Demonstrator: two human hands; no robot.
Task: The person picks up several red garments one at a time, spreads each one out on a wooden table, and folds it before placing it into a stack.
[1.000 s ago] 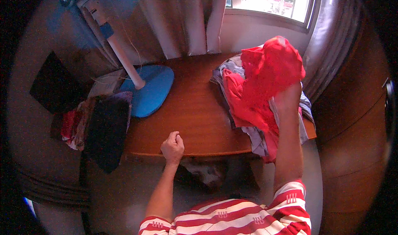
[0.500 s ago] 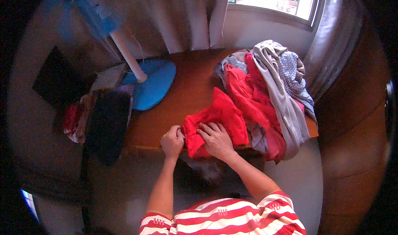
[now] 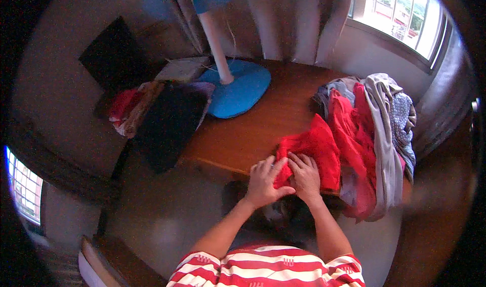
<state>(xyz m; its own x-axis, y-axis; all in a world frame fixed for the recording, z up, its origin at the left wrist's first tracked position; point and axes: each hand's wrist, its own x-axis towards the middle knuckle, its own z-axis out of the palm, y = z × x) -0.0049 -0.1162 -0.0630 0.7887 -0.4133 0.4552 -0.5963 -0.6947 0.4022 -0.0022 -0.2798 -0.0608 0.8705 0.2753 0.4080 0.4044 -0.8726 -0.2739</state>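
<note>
Red garment (image 3: 324,144) ahead, rightward.
My left hand (image 3: 264,182) is spread; my right hand (image 3: 305,178), nearer, maybe pinching: I can't tell.

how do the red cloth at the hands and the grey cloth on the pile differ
The red cloth is vivid; the grey cloth is pale. The red cloth lies on the table with the left hand and right hand at it; the grey cloth hangs over the pile, past the table's edge, untouched. Both are fabric.
</note>
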